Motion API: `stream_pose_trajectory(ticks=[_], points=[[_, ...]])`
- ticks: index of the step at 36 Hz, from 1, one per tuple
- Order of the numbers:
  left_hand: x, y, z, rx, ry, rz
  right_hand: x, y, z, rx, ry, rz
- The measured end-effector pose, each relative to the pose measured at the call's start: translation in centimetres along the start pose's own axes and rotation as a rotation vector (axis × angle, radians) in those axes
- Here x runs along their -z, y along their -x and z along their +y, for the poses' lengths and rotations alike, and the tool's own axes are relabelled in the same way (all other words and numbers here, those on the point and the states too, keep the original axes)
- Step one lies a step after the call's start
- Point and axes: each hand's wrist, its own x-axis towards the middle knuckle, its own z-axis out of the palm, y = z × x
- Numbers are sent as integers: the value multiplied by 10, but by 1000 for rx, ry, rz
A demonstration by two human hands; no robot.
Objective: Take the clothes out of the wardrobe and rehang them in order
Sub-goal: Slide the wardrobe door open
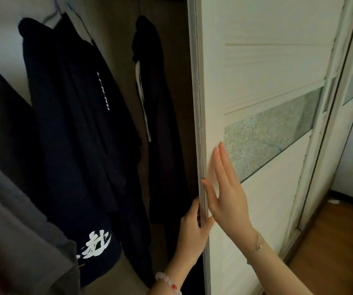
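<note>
The left hand (192,228) is gripping the sliding door (267,71) by its edge; the right hand (226,192) is pressing flat, fingers straight, probably pushing it right to reach the hanging clothes (82,128)

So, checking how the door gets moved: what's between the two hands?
The sliding door's edge strip; the left hand grips it from inside, the right hand lies flat on the door's front. Head view.
</note>
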Motion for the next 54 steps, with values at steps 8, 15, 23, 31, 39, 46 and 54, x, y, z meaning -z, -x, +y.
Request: stream_pose_trajectory(ticks=[8, 15, 23, 31, 39, 46, 54], points=[[-47, -39, 8, -70, -10, 30, 11, -21, 55, -36, 63, 43], [-98, -74, 8, -46, -87, 139, 20, -41, 109, -26, 77, 78], [-148, -124, 9, -56, -48, 127, 25, -63, 172, -56, 50, 65], [-193, -160, 25, -63, -34, 122, 42, -83, 230, -74, 24, 45], [-225, -196, 28, -40, -115, 30, 51, -100, 278, -90, -11, 40], [-235, -202, 22, -65, -95, 81, 48, -101, 284, -79, -90, 46], [-234, -203, 16, -33, 18, 31, 48, -99, 284, -172, -270, 92]])
